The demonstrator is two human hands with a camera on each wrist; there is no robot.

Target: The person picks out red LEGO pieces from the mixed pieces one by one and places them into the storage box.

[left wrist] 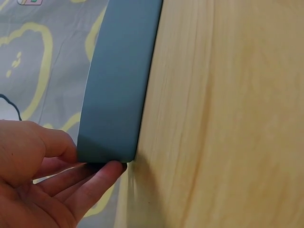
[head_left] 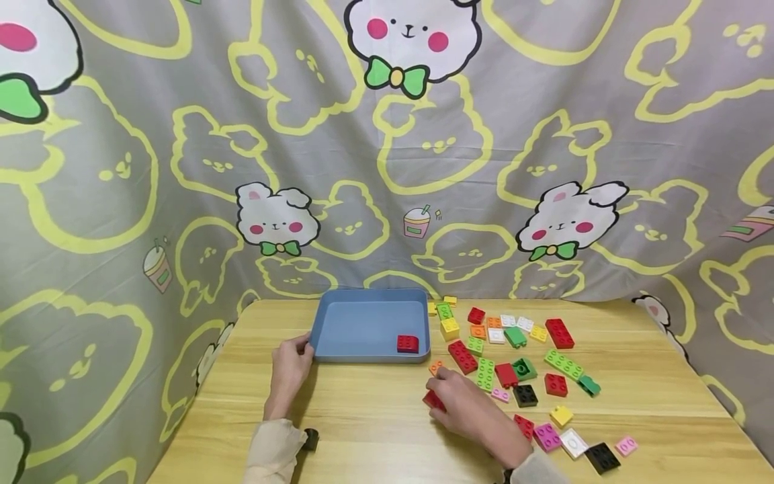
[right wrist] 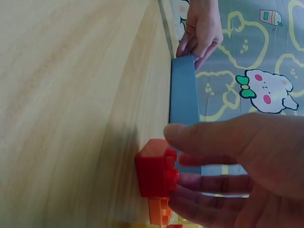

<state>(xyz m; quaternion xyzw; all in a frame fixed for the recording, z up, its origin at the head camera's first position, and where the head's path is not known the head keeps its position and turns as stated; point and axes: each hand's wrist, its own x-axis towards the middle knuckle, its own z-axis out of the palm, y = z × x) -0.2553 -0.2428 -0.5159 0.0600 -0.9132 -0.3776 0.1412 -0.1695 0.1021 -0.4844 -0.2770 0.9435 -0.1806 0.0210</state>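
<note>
My left hand (head_left: 291,366) holds the blue tray (head_left: 369,360) at its near left corner. In the left wrist view, the fingers of the left hand (left wrist: 52,175) lie against the tray's end wall (left wrist: 118,95). My right hand (head_left: 462,407) is at a red toy brick (head_left: 433,401) on the table, right of the tray's front. Seen from the right wrist, the right hand (right wrist: 223,161) has thumb and fingers spread, with fingertips close to the studs of the red brick (right wrist: 154,173). Another red brick (head_left: 408,344) lies inside the tray's near right corner.
Many loose bricks spread over the right side of the wooden table (head_left: 363,430). Near the right hand are an orange brick (head_left: 436,367), a long red brick (head_left: 462,357) and a lime brick (head_left: 486,374). A patterned cloth (head_left: 387,168) hangs behind.
</note>
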